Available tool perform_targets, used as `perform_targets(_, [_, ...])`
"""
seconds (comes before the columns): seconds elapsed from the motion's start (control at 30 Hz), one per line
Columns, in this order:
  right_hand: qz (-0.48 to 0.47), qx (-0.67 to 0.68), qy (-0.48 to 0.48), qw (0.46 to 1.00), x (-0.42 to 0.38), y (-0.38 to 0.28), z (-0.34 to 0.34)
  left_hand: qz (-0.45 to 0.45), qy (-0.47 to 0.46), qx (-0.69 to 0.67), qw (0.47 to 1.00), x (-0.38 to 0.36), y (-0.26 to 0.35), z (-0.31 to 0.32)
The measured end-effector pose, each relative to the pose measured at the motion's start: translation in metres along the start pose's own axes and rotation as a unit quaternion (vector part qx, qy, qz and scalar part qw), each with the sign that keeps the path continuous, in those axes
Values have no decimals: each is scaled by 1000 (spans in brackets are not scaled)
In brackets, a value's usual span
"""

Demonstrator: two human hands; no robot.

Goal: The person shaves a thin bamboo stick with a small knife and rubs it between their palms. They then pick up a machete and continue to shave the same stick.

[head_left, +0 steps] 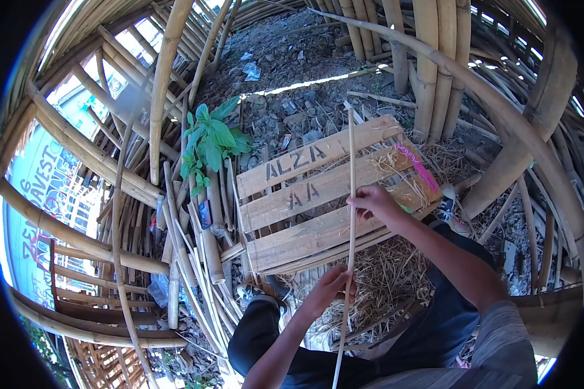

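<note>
A long, thin bamboo strip (352, 155) stands nearly upright in view, running from over the slatted wooden crate (276, 223) down toward my lap. My right hand (374, 206) pinches it around the middle, above the crate's slats. Lower down, my left hand (331, 290) has its fingers closed round the same strip, just off the crate's near edge. Dark stencilled letters mark the crate's top, and a pink strip (416, 166) lies at its right end. Beneath my hands, pale shavings (386, 275) cover the ground between my legs.
Several split bamboo lengths (191, 279) are piled left of the crate, beside a green leafy plant (211, 139). Thick bamboo poles (435, 71) rise behind on the right, and a curved pole (499, 97) arches across that side. Bamboo railings (78, 240) border the left.
</note>
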State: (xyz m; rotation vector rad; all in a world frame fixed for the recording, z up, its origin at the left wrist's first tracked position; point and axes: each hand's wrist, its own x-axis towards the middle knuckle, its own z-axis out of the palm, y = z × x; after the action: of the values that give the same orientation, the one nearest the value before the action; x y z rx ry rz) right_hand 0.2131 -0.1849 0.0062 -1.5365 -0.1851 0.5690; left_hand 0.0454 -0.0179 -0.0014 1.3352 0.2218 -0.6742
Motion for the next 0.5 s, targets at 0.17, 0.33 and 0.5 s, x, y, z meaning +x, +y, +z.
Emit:
perform_targets(0.17, [45,58,20,997,2,14,-8,-12,-43,40,998,-9,-13,2])
perform_targets(0.33, [94,-26,-120,988,-17,27,29,20,28,29,999,-4,-15,-7])
perform_targets(0.5, [53,-117,-248,960,-26,29,46,26,70,0,997,-1,-7,-15])
